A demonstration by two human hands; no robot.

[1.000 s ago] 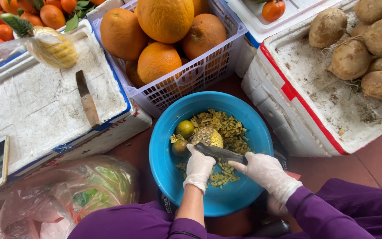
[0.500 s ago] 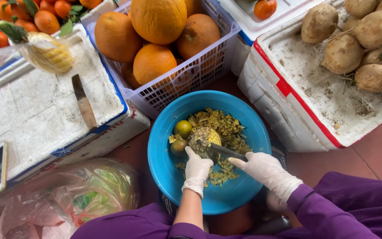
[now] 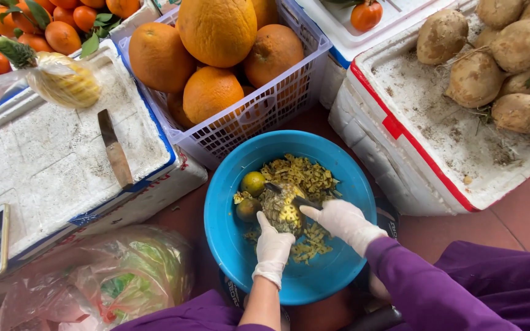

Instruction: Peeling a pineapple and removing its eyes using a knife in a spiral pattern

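Since earlier frame: pineapple (image 3: 282,208) turned, knife (image 3: 289,195) now across its top, hands nearer. Left hand (image 3: 273,244) grip clenched on pineapple from below; right hand (image 3: 340,219) grip grasping knife handle. Both inside blue bowl (image 3: 338,276), rim close all round, little room. Pineapple half-peeled, yellow w/ dark eyes, peel scraps beyond. Farther: basket (image 3: 265,116) of oranges.
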